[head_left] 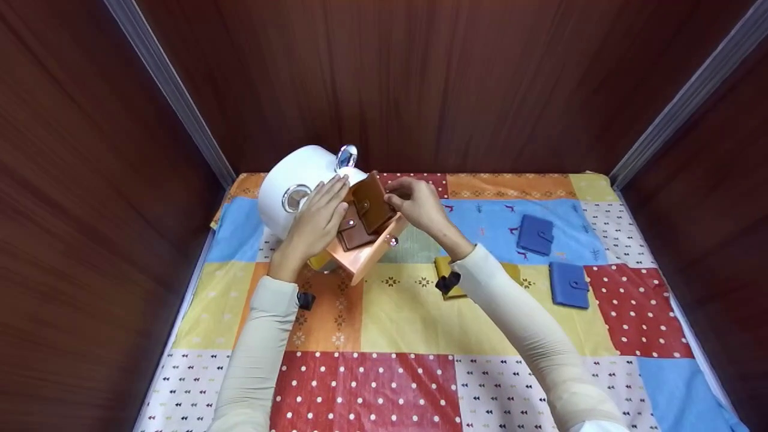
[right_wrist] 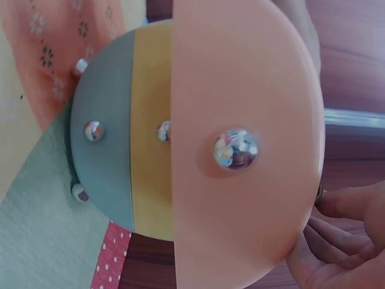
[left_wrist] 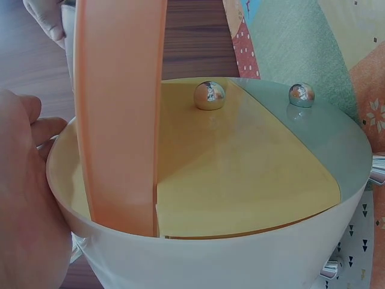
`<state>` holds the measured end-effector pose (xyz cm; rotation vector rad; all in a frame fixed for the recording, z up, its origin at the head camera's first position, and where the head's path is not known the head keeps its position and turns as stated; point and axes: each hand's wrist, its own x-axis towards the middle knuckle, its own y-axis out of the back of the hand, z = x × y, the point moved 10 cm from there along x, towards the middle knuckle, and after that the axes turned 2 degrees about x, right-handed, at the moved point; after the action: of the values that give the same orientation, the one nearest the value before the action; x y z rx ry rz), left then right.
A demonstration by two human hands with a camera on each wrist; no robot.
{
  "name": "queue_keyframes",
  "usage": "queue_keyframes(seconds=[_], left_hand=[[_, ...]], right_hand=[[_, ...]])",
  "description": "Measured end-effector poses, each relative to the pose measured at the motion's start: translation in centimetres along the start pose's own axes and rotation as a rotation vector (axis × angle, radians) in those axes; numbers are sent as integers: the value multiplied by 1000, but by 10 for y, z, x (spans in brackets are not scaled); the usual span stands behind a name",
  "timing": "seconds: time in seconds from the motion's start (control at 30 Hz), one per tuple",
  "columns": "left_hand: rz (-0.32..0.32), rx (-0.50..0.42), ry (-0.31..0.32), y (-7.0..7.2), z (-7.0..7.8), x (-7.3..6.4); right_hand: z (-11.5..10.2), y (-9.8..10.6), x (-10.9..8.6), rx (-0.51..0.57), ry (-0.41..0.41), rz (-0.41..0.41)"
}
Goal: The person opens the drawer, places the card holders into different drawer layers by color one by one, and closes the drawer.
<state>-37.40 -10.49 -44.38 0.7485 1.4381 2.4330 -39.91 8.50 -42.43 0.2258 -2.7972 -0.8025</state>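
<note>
A small white round drawer box (head_left: 273,195) stands at the back left, its peach drawer (head_left: 360,262) pulled out. In the drawer lies a dark brown snap wallet (head_left: 356,236). A second, lighter brown wallet (head_left: 375,210) leans over it, tilted up. My right hand (head_left: 422,207) pinches this lighter wallet by its right edge with thumb and fingers. My left hand (head_left: 319,215) rests with straight fingers along the box's top, beside the drawer. In the right wrist view, the drawer front (right_wrist: 240,78) with its chrome knob (right_wrist: 236,149) hides the wallets.
Below the peach drawer, the box has a yellow drawer (left_wrist: 240,162) and a grey-green drawer (left_wrist: 334,144). Two blue wallets (head_left: 535,234) (head_left: 569,285) lie at the right on the patchwork cloth (head_left: 408,324). Something yellow (head_left: 443,267) lies partly under my right forearm. Brown panels (head_left: 420,90) enclose the table.
</note>
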Motion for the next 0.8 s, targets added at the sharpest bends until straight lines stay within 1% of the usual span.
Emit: queue_keyframes(seconds=[0.23, 0.33, 0.8], left_hand=[[-6, 10, 3, -1, 0, 0], [-8, 13, 5, -1, 0, 1], [-6, 12, 15, -1, 1, 0]], right_hand=[[1, 5, 0, -69, 55, 45], [3, 7, -1, -85, 66, 58], [15, 6, -2, -92, 35, 43]])
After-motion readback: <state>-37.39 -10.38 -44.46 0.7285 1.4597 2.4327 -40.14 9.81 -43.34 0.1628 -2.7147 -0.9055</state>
